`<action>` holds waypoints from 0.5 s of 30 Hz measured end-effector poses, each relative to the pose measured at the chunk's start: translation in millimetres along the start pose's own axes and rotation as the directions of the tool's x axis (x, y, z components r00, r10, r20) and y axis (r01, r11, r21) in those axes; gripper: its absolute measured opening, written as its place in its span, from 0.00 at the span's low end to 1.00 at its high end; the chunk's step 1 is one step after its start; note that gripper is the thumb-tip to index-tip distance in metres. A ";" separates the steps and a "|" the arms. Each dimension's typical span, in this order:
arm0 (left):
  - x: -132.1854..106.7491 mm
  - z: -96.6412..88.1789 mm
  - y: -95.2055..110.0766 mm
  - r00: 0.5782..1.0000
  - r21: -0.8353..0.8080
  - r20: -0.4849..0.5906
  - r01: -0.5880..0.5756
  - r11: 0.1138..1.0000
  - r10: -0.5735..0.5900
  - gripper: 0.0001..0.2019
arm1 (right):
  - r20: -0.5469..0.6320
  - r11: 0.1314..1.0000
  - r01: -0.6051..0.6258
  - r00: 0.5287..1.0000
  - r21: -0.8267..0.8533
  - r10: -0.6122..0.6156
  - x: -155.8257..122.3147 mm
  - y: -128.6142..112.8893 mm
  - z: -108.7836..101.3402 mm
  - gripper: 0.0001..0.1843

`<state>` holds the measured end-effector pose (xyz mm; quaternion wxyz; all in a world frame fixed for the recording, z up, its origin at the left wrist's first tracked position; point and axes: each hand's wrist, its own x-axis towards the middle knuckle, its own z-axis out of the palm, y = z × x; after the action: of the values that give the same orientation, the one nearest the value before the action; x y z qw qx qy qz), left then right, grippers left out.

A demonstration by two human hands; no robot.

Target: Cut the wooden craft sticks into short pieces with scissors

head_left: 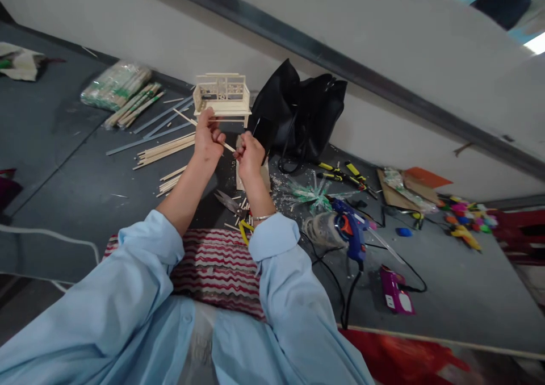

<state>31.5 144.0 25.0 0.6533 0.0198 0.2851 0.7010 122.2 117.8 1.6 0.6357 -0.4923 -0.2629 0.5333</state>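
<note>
A thin wooden stick [185,117] slants through my left hand [208,138], whose fingers are closed around it. My right hand [250,155] is closed at the stick's lower right end, its fingertips pinched there. A small greyish piece shows by the right fingertips; what it is I cannot make out. Just beyond my left hand stands a miniature wooden bench [223,107] with a latticed back and armrests. Under my right wrist lies a pale flat board [265,175]. Bundles of loose sticks [164,151] lie left of my left forearm.
A black bag [313,112] leans by the wall. Cutting pliers [227,201] lie near my right forearm among stick offcuts. Farther right are a blue glue gun [351,231] with its cord, a clear jar [323,230], and yellow-black tools [340,175]. Wrapped sticks [117,84] sit at left.
</note>
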 end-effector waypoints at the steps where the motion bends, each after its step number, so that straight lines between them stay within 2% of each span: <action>1: -0.4 0.4 -0.8 1.000 0.007 0.004 0.016 1.000 -0.016 0.14 | 0.076 1.000 -0.013 0.997 -0.025 0.015 1.3 -0.1 1.1 0.10; 4: -2.0 1.7 -2.9 0.997 0.043 0.016 0.079 0.996 -0.080 0.14 | 0.274 0.989 -0.113 0.952 -0.099 0.136 5.6 -0.1 4.3 0.13; 6: -1.5 2.0 -3.8 0.994 0.068 0.030 0.101 0.993 -0.103 0.13 | 0.306 0.978 -0.110 0.938 -0.175 0.160 7.1 1.8 4.8 0.16; 11: 6.8 -1.8 -4.3 0.995 0.131 -0.010 0.101 0.986 -0.100 0.10 | 0.143 0.946 -0.019 0.987 -0.323 0.068 5.7 8.0 -6.1 0.19; 15: 11.1 -5.2 -6.3 0.997 0.141 -0.038 0.070 0.988 -0.065 0.11 | 0.103 0.933 0.100 0.992 -0.345 -0.069 7.6 4.7 -18.8 0.19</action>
<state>33.5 152.3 14.1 0.6687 0.0450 0.3459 0.6566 138.7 118.2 -11.2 0.5484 -0.5613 -0.4022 0.4716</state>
